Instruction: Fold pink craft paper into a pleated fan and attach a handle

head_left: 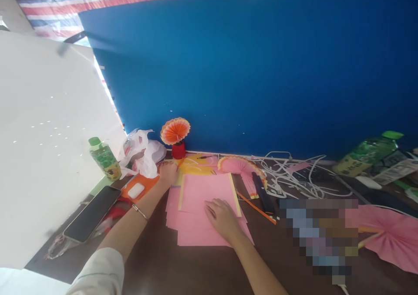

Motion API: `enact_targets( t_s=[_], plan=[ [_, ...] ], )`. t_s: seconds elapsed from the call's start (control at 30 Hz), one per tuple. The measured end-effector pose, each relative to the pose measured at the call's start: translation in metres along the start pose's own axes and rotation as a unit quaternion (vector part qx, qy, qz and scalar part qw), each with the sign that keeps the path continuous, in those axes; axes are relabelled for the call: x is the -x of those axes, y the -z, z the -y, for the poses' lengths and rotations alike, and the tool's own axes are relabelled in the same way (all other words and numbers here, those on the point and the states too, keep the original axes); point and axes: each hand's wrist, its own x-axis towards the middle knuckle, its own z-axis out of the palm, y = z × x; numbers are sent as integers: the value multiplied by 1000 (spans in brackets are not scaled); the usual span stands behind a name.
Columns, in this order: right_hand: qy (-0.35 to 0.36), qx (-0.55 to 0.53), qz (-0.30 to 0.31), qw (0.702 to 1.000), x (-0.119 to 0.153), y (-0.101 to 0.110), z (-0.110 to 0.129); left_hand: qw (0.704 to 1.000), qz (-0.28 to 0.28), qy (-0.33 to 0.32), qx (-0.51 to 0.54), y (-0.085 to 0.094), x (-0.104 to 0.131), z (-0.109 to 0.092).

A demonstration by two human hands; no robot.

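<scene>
A pink sheet [205,190] with yellow strips along its two side edges lies on a loose stack of pink paper [209,236]. My right hand [222,220] rests on the sheet's lower right part, fingers laid over the paper. Beyond the stack's upper left corner is my left hand [168,173], its fingers curled beside yellow paper [199,169]. A thin orange piece shows at its fingertips; whether they grip it is unclear. Just behind stands a folded orange paper flower [175,131] in a red pot [178,150].
Left are a phone [93,212], a white case [136,191], a plastic bag [146,151] and a green-capped bottle [105,159]. Right are a pleated pink fan [240,165], a black tool [262,192], an orange strip [257,208], tangled white cables [294,179] and another bottle [369,153].
</scene>
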Motion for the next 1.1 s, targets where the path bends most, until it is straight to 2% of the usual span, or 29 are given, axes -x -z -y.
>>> enact_targets(
  t_s=[0.2,0.33,0.43,0.5,0.57,0.63,0.67,0.7,0.77,0.83,0.93,1.03,1.1],
  plan=[
    [-14,-13,3,1000,0,-1,-1,1000,4,7,-10,-3,-7,-7],
    [-17,-19,12,1000,0,2,2,1000,-23,2,2,4,-4,-10],
    [-16,-30,19,999,0,1,6,990,-40,7,136,10,6,-16],
    [-21,-64,16,998,-1,0,9,961,-5,4,276,11,19,-22],
    [-35,-138,4,990,-3,-1,13,943,39,-23,331,11,36,-30],
    [-71,-247,-22,966,-6,-2,16,851,149,-63,499,9,55,-38],
    [-100,-307,-43,945,-8,-2,17,813,180,-79,549,9,65,-42],
    [-135,-364,-72,919,-9,-3,18,787,191,-83,581,9,73,-46],
    [-197,-450,-135,860,-13,-3,19,753,225,-79,613,11,87,-51],
    [-223,-509,-179,812,-15,-2,18,737,251,-84,622,13,96,-55],
    [-243,-557,-218,763,-18,3,13,727,261,-83,629,15,104,-56],
    [-274,-563,-267,733,-18,10,7,736,250,-66,626,16,107,-55],
    [-282,-559,-288,724,-18,13,3,740,251,-63,621,17,107,-54]
  ],
)
